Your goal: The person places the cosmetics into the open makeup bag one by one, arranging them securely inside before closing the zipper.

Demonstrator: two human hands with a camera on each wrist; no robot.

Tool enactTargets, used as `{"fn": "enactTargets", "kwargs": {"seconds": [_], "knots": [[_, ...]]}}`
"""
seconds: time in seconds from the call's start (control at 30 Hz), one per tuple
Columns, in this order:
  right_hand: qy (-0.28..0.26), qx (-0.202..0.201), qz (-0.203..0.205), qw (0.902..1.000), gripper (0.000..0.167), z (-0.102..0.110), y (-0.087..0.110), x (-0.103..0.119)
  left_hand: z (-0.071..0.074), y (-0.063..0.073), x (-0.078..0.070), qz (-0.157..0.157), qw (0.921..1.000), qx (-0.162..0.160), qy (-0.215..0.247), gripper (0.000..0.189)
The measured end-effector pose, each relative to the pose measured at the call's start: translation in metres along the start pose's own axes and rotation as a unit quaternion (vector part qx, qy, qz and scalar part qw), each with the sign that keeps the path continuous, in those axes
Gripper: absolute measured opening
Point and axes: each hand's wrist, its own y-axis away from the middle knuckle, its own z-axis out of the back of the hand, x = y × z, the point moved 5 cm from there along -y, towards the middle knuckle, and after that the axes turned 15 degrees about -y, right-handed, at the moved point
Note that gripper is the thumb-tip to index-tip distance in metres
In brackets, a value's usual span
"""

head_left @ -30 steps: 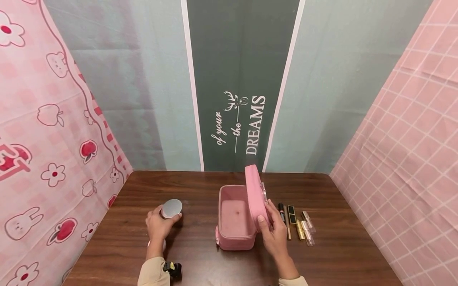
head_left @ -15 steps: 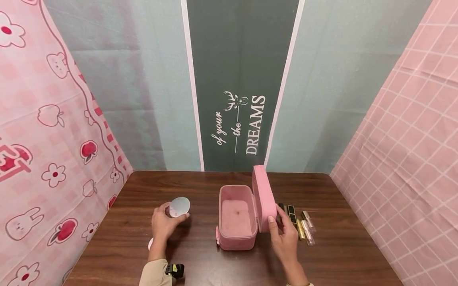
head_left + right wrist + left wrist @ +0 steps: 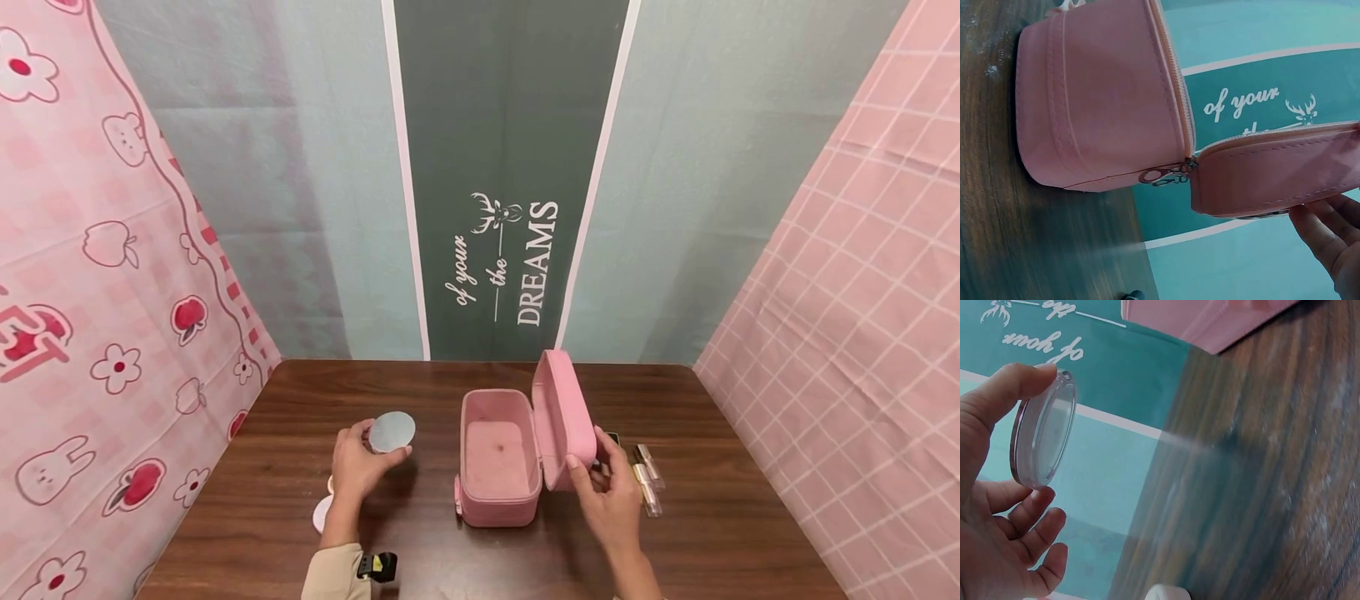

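Observation:
Between thumb and fingers, my left hand (image 3: 356,467) pinches a round compact (image 3: 393,432), pale grey on top, above the left half of the table. The left wrist view shows the compact (image 3: 1047,437) edge-on, with a clear rim and the thumb at its top. A pink zippered makeup case (image 3: 501,512) stands at the centre, its inside bare. My right hand (image 3: 613,500) holds the raised lid (image 3: 572,421) by its near edge. In the right wrist view, zipper pulls (image 3: 1166,175) hang near the hinge between case body (image 3: 1110,94) and lid (image 3: 1266,172).
Several lipsticks and other cosmetics (image 3: 648,479) lie right of the case, partly hidden behind the lid and right hand. A white round object (image 3: 322,514) lies beside my left wrist. The brown wooden table (image 3: 442,567) meets a green hanging cloth (image 3: 510,125) at its back edge.
The lid has swung further open to the right with my right hand, now covering some of the cosmetics. My left hand has carried the compact rightward, closer to the case.

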Motion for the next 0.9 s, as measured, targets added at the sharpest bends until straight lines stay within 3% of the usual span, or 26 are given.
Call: {"fn": "enactTargets", "kwargs": {"seconds": [0.17, 0.37, 0.5, 0.7, 0.9], "knots": [[0.030, -0.002, 0.002, 0.9996, 0.057, 0.008, 0.003, -0.017, 0.000, 0.000, -0.010, -0.004, 0.9999, -0.003, 0.011, 0.077], [0.088, 0.012, 0.011, 0.9960, 0.048, 0.016, -0.002, -0.011, -0.002, 0.002, -0.023, -0.006, 0.9998, 0.014, 0.011, 0.077], [0.132, 0.057, 0.007, 0.9896, 0.047, 0.020, -0.010, -0.004, -0.004, 0.002, -0.033, -0.013, 0.9992, 0.032, 0.021, 0.080], [0.180, 0.145, -0.005, 0.9729, 0.061, 0.021, -0.017, -0.001, -0.003, 0.000, -0.045, -0.023, 0.9985, 0.047, 0.017, 0.080], [0.205, 0.165, 0.002, 0.9647, 0.064, 0.024, -0.018, -0.003, -0.008, -0.001, -0.054, -0.031, 0.9970, 0.063, 0.032, 0.077]]}}
